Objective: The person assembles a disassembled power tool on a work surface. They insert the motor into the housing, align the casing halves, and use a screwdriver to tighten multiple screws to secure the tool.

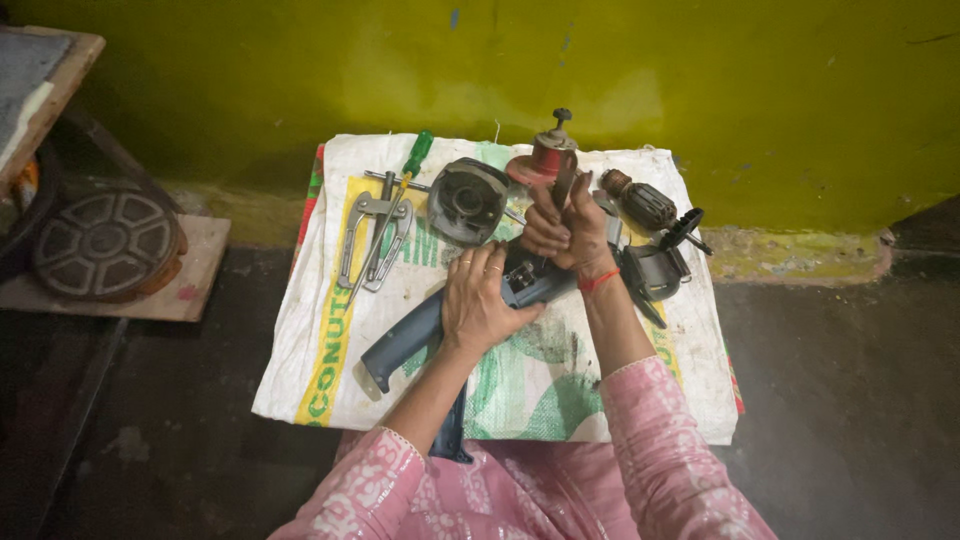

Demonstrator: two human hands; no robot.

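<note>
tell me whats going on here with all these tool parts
A person in pink sleeves sits at a white sack spread on the floor. The left hand presses down on a blue power tool body, while the right hand grips a red part at its front end. A metal puller, a green-handled screwdriver, a round housing and a motor core lie around them.

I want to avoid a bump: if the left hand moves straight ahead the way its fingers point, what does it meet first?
Probably the grey round motor housing, just beyond the left hand resting on the blue tool body; depth is unclear.
</note>
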